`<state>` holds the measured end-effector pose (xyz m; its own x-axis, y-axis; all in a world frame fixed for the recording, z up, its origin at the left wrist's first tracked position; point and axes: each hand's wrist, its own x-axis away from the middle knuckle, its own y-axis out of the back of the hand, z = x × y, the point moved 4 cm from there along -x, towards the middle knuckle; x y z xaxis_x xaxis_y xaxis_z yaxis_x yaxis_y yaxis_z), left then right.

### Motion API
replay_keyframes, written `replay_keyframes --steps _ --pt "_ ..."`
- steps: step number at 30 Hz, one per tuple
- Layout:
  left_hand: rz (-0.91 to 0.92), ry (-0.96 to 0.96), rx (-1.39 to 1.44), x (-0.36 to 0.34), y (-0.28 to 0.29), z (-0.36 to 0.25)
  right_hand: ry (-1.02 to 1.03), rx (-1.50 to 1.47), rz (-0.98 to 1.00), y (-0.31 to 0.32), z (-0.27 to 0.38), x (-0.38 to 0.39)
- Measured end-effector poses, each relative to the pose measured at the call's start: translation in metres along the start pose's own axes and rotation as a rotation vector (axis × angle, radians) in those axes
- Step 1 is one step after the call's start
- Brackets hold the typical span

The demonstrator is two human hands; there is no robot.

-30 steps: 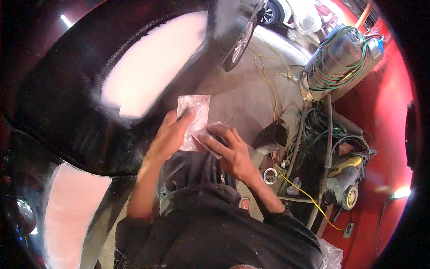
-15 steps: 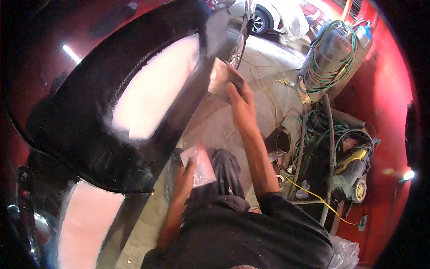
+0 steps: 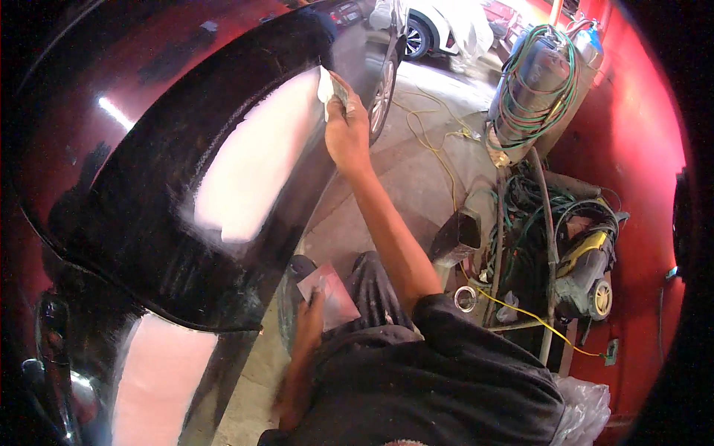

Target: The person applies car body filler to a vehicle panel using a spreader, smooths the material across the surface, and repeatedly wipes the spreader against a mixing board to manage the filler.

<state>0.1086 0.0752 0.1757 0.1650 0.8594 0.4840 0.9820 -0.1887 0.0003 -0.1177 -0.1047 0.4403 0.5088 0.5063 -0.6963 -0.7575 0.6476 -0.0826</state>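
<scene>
A dark car panel [image 3: 141, 201] on the left carries a long whitish patch of body filler [image 3: 256, 160]. At the patch's far right end, my right hand [image 3: 348, 134] grips a thin putty spreader [image 3: 325, 88] with white filler on its face. The spreader is at the panel there; the fingers partly cover it. Low in front of my body, the left hand [image 3: 312, 308] holds a flat, pinkish square plate [image 3: 336, 299] by its left side. Nearer to me on the car lies a second, pale pink filler patch [image 3: 163, 372].
Gas cylinders [image 3: 537, 89] wrapped in green hose stand at the back right. Below them are a metal frame [image 3: 550, 223], tangled hoses and a yellow-black machine [image 3: 587, 275]. A yellow cord [image 3: 439, 149] crosses the floor. A white car [image 3: 435, 33] is parked farther off.
My right hand has moved left with the spreader, from over the floor to the far end of the filler patch. The left hand still holds the plate low.
</scene>
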Motion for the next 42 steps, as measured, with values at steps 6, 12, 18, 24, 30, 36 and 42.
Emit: replay_keyframes --steps 6,12,18,24,30,36,42 --pt "0.061 0.012 -0.104 0.002 -0.003 0.010 -0.019 0.150 -0.085 -0.009 0.017 0.010" --pt "0.195 0.132 0.148 0.016 0.000 0.004 0.033 0.223 -0.057 -0.026 0.056 0.065" --pt "0.184 0.064 0.194 0.004 0.007 0.021 0.079 0.168 0.066 -0.044 0.114 0.134" --pt "0.170 0.054 0.195 0.005 0.010 0.023 0.189 0.080 0.106 -0.056 0.154 0.188" --pt "0.143 0.050 0.177 0.002 0.007 0.025 0.186 -0.037 0.271 -0.044 0.159 0.214" --pt "0.123 0.039 0.158 0.001 0.001 0.024 0.122 -0.099 0.251 0.001 0.115 0.203" --pt "0.095 0.026 0.139 0.008 -0.004 0.016 0.028 0.005 -0.021 0.029 0.026 0.109"
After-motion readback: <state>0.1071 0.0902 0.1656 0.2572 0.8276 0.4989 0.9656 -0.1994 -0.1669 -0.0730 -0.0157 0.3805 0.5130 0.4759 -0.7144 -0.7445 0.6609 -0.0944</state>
